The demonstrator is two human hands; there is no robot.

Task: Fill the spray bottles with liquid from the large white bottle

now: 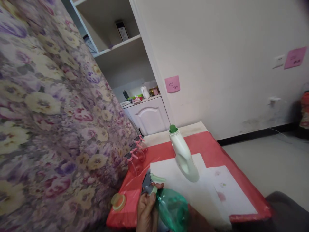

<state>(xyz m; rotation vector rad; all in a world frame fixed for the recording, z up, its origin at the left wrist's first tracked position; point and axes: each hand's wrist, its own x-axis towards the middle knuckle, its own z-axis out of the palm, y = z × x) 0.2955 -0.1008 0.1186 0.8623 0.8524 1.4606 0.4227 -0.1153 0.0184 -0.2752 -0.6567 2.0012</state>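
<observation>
A clear green spray bottle (pixel 172 209) with a grey and pale green trigger head is tilted over the near edge of the table. My left hand (pixel 146 207) is closed around its neck, just below the trigger. My right hand (pixel 194 216) reaches in from the right behind the bottle and grips it; most of its fingers are hidden. Beyond them stands a pale green detergent jug (pixel 184 153), uncapped, with a green spout at its mouth. A round yellowish cap (pixel 118 202) lies left of my hands.
Several clear spray bottles with pink triggers (pixel 135 158) line the table's left edge beside a flowered curtain (pixel 60 129). White paper sheets (pixel 231 190), one stained, cover part of the red tablecloth (pixel 205 141). Behind are a white cabinet (pixel 149 116) and a wall.
</observation>
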